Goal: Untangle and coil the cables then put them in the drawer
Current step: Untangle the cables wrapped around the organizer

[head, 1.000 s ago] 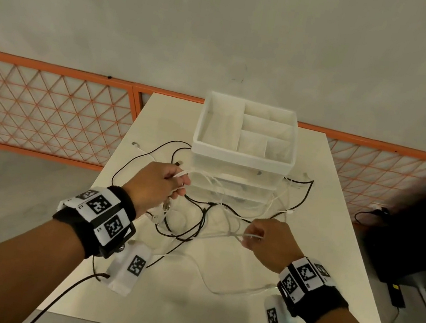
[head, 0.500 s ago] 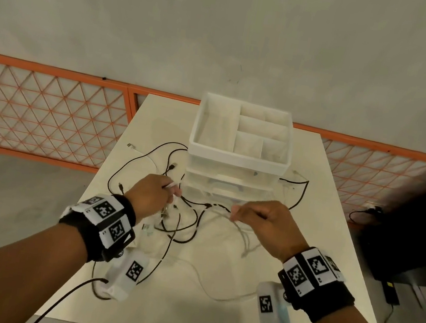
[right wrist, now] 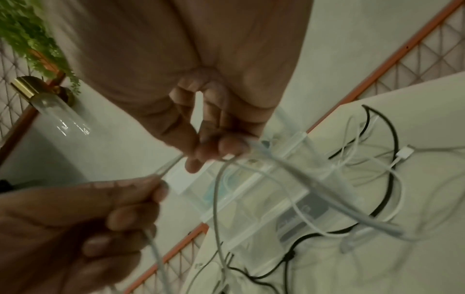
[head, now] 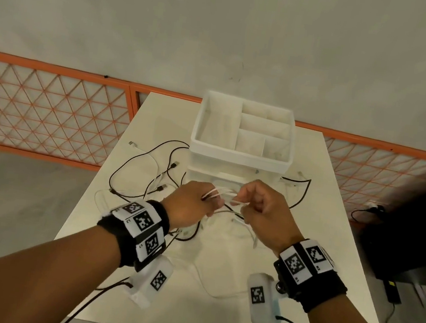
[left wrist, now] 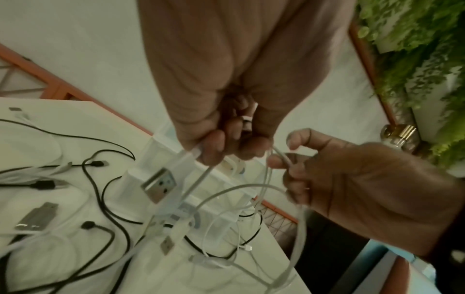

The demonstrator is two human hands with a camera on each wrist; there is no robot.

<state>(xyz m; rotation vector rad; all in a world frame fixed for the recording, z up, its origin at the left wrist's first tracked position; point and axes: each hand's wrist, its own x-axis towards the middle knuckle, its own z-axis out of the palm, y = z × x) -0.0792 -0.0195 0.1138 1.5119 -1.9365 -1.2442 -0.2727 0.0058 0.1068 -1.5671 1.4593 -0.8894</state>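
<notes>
A white cable [head: 222, 192] runs in short loops between my two hands, held above the table in front of the white drawer unit [head: 241, 149]. My left hand [head: 192, 202] grips several turns of it, and a USB plug [left wrist: 158, 184] dangles below that hand. My right hand [head: 262, 210] pinches the same white cable [right wrist: 254, 147] between thumb and fingertips, close to the left hand. Black cables [head: 134, 163] and more white cable [head: 217, 292] lie tangled on the white table [head: 341, 277]. The drawers look closed.
The drawer unit's open top tray [head: 212, 122] has several empty compartments. An orange lattice fence [head: 42, 113] runs behind the table. A dark object [head: 416, 233] stands on the floor to the right. Green plants [left wrist: 415, 49] show in the wrist views.
My right hand has moved up and left to meet the left hand, bringing the white cable with it. The left hand has shifted right, and more loops are gathered in it.
</notes>
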